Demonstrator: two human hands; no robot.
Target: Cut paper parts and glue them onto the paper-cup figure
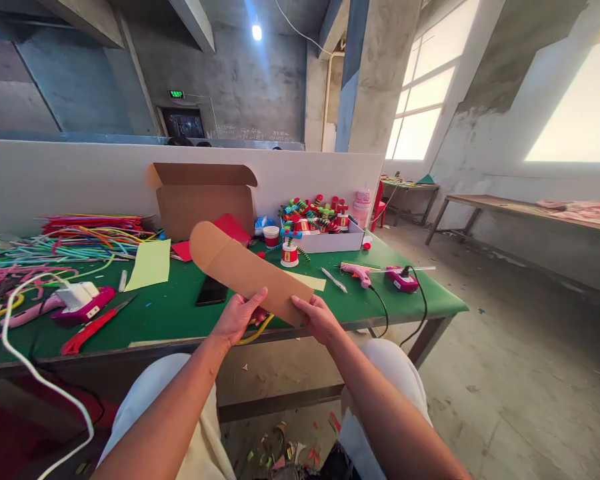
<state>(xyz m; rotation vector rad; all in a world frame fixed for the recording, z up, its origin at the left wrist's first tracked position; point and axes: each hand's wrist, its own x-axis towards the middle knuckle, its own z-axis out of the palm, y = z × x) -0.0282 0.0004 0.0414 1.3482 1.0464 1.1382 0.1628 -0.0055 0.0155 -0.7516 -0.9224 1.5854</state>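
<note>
Between my two hands is a brown piece of cardboard point(253, 273), long and flat, with a rounded far end and a crease across it. My left hand point(241, 316) is closed on its lower edge, thumb on top. At the near right corner, my right hand point(318, 317) pinches the same cardboard. A curved yellow strip point(256, 331) shows beneath my left hand; whether that hand also holds it, I cannot tell. Behind the cardboard stands a small red-and-white cup figure point(289, 253) on the green table point(170, 320). A black phone point(211, 291) lies left of the cardboard.
A pink glue gun point(357, 273), a white pen point(334, 280) and a purple power block point(401, 279) lie to the right. Behind are a white box point(330, 241) of figures and an open cardboard box point(205, 207). Left: pipe cleaners point(80, 243), a red-handled knife point(93, 330), a white cable point(40, 380).
</note>
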